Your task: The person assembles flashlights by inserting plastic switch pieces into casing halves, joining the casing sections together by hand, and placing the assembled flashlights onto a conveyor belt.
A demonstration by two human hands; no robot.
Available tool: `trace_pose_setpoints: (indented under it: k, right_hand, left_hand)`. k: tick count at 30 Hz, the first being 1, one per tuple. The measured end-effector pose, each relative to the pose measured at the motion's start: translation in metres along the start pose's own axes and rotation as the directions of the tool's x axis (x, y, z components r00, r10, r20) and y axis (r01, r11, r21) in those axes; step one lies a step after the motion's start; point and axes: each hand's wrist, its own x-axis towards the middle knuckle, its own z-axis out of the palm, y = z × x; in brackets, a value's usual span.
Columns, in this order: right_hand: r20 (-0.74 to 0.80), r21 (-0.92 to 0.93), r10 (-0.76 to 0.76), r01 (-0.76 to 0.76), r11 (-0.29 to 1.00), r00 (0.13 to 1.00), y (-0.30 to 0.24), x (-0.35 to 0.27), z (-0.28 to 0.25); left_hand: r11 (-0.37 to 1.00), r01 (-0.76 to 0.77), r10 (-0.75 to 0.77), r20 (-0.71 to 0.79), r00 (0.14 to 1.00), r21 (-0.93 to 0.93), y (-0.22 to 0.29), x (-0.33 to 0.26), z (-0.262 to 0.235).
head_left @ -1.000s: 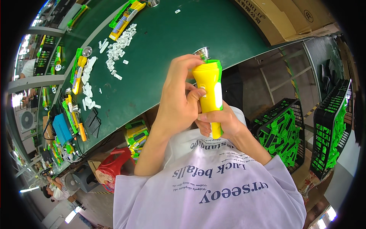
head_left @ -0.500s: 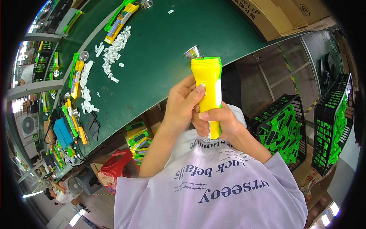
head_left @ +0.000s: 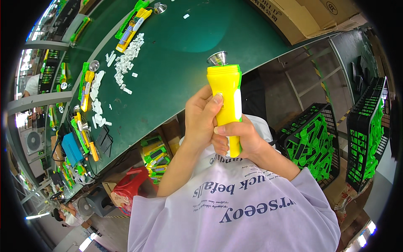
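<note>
I hold a yellow flashlight body (head_left: 226, 90) with a green side strip upright in front of my chest. A silver funnel-shaped reflector (head_left: 217, 58) sits in its top end. My left hand (head_left: 200, 119) grips the middle of the body from the left, thumb pressed on its front face. My right hand (head_left: 240, 140) wraps the lower end from the right, and the two hands touch each other. The flashlight's bottom end is hidden between my fingers.
A dark green worktable (head_left: 176, 54) lies ahead with a pile of small white parts (head_left: 126, 61) and several yellow-green flashlights (head_left: 132, 25). Cardboard boxes (head_left: 310, 17) stand at the back right. Black crates of green parts (head_left: 312, 143) are on my right, and a red container (head_left: 132, 187) is under the table.
My left hand has slid down from the flashlight's head to its middle, uncovering the silver reflector. The right hand keeps its grip on the lower end.
</note>
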Motion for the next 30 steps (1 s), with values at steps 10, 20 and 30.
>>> trace_pose_setpoints:
  k: [10, 20, 30]
  right_hand:
    - [0.125, 0.075, 0.038, -0.048, 0.996, 0.991, 0.001, 0.001, -0.006]
    - [0.183, -0.828, -0.177, 0.054, -0.558, 0.967, -0.067, 0.021, 0.006]
    - [0.729, -0.519, -0.242, 0.287, -0.805, 0.641, -0.093, 0.046, 0.071]
  left_hand:
    - [0.998, -0.03, 0.029, -0.018, 0.999, -0.047, 0.005, -0.006, 0.003]
    - [-0.173, -0.651, 0.614, 0.598, 0.516, 0.739, 0.124, -0.017, -0.06]
    - [-0.271, -0.44, 0.218, 0.5, 0.838, 0.856, 0.136, 0.008, -0.081]
